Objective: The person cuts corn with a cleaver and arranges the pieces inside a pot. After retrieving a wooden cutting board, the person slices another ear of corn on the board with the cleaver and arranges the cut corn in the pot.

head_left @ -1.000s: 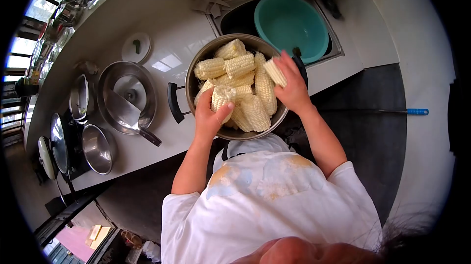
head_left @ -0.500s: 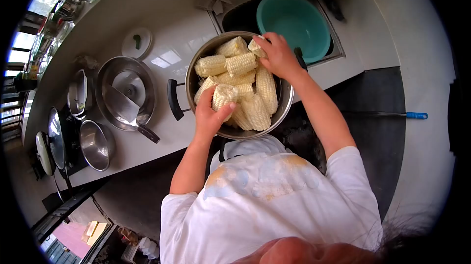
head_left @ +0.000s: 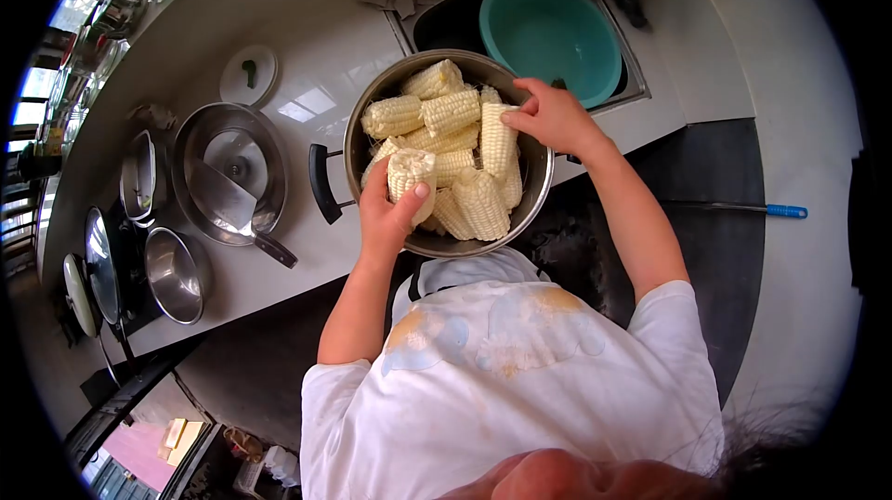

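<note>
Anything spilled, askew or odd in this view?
One oddity: the broad steel cleaver lies slanted in the wide round steel basin, its dark handle jutting past the rim, seemingly easy to knock. No spill shows.

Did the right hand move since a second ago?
Yes. Judged against the teal basin, which stays put in the sink, the right hand has moved up the picture, closer to the basin's near edge.
</note>
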Demonstrator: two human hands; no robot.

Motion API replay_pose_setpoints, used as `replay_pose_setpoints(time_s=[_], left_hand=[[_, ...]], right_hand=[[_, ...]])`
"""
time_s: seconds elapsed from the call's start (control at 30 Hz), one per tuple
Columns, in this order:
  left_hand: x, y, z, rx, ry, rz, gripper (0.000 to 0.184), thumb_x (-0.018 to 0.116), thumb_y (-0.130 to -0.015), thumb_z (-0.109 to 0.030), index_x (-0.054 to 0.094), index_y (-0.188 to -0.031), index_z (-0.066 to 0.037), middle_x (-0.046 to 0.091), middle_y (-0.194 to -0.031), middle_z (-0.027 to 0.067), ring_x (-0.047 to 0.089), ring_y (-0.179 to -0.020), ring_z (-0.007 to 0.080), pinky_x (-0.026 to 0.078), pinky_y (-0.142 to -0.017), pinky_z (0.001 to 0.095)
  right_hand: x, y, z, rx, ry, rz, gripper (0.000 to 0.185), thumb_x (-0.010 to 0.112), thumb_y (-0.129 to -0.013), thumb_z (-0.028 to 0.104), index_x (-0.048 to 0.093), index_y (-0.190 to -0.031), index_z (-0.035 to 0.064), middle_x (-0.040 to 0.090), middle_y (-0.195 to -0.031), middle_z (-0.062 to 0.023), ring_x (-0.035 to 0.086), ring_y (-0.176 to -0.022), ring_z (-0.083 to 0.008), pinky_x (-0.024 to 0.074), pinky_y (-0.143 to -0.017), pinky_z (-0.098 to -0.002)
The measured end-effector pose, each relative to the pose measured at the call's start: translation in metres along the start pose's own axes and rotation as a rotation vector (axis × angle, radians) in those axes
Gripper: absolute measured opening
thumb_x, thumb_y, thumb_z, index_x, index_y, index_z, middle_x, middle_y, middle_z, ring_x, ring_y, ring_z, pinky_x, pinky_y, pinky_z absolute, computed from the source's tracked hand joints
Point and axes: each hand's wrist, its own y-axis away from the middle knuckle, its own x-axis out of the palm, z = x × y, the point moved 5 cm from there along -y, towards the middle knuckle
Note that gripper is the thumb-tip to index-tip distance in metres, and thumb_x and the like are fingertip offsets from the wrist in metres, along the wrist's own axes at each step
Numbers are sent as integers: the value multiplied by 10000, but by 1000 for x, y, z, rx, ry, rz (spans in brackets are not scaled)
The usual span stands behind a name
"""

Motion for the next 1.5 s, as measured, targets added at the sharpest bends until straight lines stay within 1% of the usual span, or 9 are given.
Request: replay_pose_setpoints(time_s=[0.2,0.33,0.43,0.7,0.87,0.93,1.13,1.27,1.5], left_hand=[[-1,1,-9,166,-306,2,559,720,-704,-216,490,-1160,13,549,-1099,130,530,-1013,240,414,-891,339],[14,7,-35,457,-796,-41,559,743,-658,-181,492,-1118,13,507,-1157,175,493,-1070,321,404,-916,384],[16,8,-30,451,-852,-52,553,749,-654,-166,490,-1111,10,496,-1181,182,481,-1088,336,403,-921,396],[-5,12,-34,407,-675,-176,567,737,-684,-222,487,-1135,13,495,-1191,166,489,-1074,310,399,-911,378],[-28,9,-35,347,-412,-302,566,707,-724,-281,486,-1162,1,496,-1188,169,480,-1075,278,376,-926,362],[-29,8,-36,346,-368,-297,561,706,-728,-281,486,-1161,0,491,-1197,170,472,-1088,282,366,-938,363],[-7,16,-29,464,-697,-120,610,749,-658,-190,464,-1160,7,488,-1190,182,473,-1097,314,369,-948,384],[9,19,-29,533,-880,-48,625,754,-624,-141,458,-1156,2,490,-1182,189,477,-1083,359,391,-930,409],[12,17,-26,575,-950,-4,585,696,-664,-127,444,-1182,-24,485,-1196,174,474,-1082,358,390,-883,434]], right_hand=[[17,18,-15,-9,-155,60,548,638,-831,204,429,-1287,-17,656,-872,-79,614,-757,-159,489,-715,-270],[44,17,-39,-64,-346,9,640,617,-852,143,280,-1362,-46,564,-1153,-132,553,-1013,-160,450,-869,-287],[61,22,-36,-55,-620,-23,907,684,-761,209,101,-1403,-57,269,-1397,-270,388,-1258,-332,366,-1006,-359],[65,36,-6,-98,-118,-290,937,724,-675,123,157,-1412,8,337,-1334,-219,460,-1153,-305,395,-960,-354],[67,45,56,-678,-42,-275,753,666,-692,76,315,-1356,17,454,-1253,-225,443,-1166,-336,352,-997,-385],[70,38,62,-671,-113,-155,612,638,-755,75,401,-1319,65,509,-1249,-133,466,-1169,-265,385,-968,-350],[68,8,-33,-26,-159,-234,650,552,-812,126,261,-1360,-65,454,-1294,-230,440,-1214,-311,354,-1002,-352],[88,-6,-40,207,-205,79,843,587,-736,135,95,-1384,-88,346,-1354,-291,366,-1269,-331,327,-1031,-359],[85,0,-34,175,-143,-133,1007,736,-572,175,170,-1365,-76,380,-1230,-320,399,-1156,-436,373,-984,-391]])
